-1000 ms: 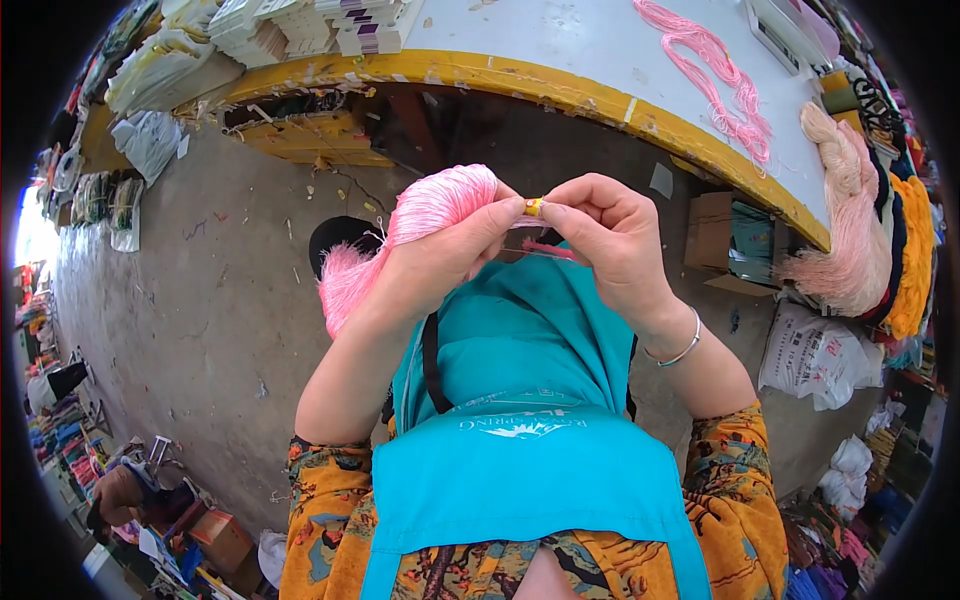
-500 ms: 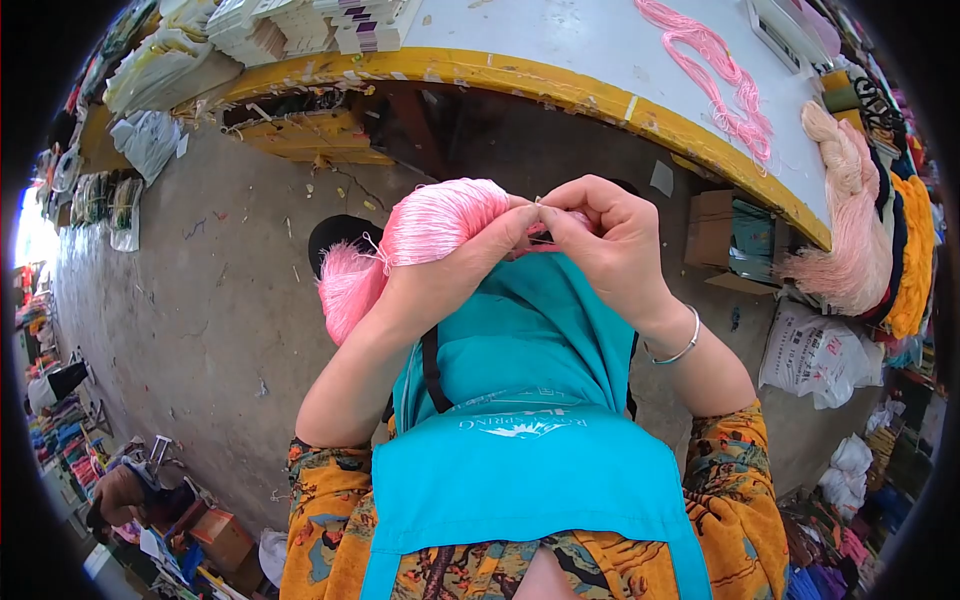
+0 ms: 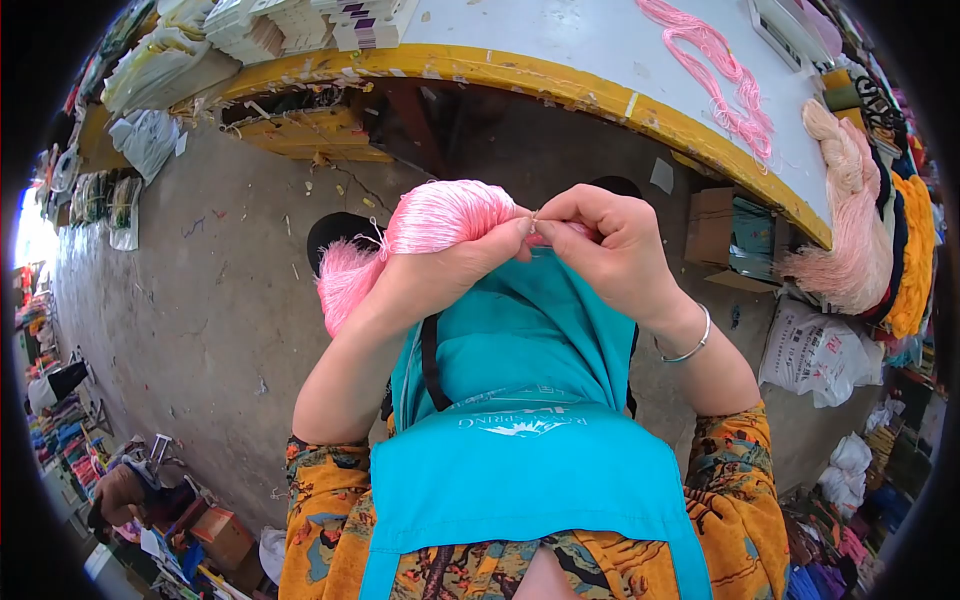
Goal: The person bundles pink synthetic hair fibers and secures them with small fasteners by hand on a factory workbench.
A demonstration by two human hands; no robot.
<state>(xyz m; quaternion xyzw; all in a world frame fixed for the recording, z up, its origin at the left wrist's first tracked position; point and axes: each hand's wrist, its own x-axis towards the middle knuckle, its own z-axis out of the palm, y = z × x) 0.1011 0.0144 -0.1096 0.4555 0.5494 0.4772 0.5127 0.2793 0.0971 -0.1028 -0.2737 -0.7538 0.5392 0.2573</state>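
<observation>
A thick skein of shiny pink thread (image 3: 450, 215) hangs over my left hand (image 3: 445, 275), its loose tail drooping to the left by the wrist. My left hand is closed on it, with thumb and forefinger pinched near the skein's right end. Close against those fingertips, my right hand (image 3: 610, 240) is also closed in a pinch. Between the two pinches sits a small pale strand or knot, too fine to make out clearly. A bit of pink thread shows under my right fingers. Both hands are above my turquoise apron (image 3: 520, 350).
Ahead stands a white table with a yellow edge (image 3: 480, 68). On it lie a loose pink hank (image 3: 715, 75), stacked paper bands (image 3: 365, 22) and a pale peach skein (image 3: 845, 220). A cardboard box (image 3: 708, 225) and white sack (image 3: 815, 355) stand at right.
Both hands have shifted slightly, and the fingertips meet a little lower. The skein's tail has drawn up a bit. Both pinches stay close together.
</observation>
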